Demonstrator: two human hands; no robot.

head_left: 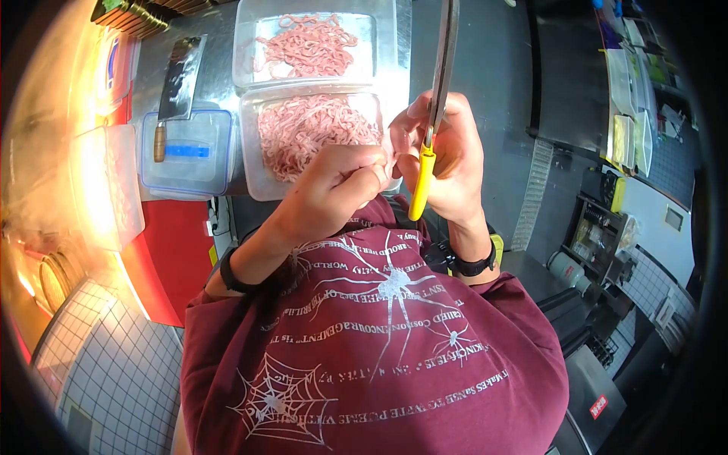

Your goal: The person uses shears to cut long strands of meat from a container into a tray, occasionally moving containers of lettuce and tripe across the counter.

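My right hand (pixel 455 155) is closed around yellow-handled scissors (pixel 425 178), seen edge-on with the long metal blades pointing away from me. Close beside it, my left hand (pixel 337 189) is curled in a pinch; what lies between its fingers is too small and hidden to name. Both hands are over the front edge of a clear plastic tub (pixel 254 163) heaped with pale pink meat strips (pixel 311 125). Behind that stands a second plastic tub (pixel 241 45), holding more pink strips (pixel 307 45) with part of its white bottom showing.
Left of the tubs, a cleaver (pixel 180 80) lies with its wooden handle over a blue-rimmed lidded box (pixel 186 174). Another plastic container (pixel 114 186) stands farther left, beside bright glare. The metal counter (pixel 220 45) carries the tubs. Shelves (pixel 599 231) stand at right.
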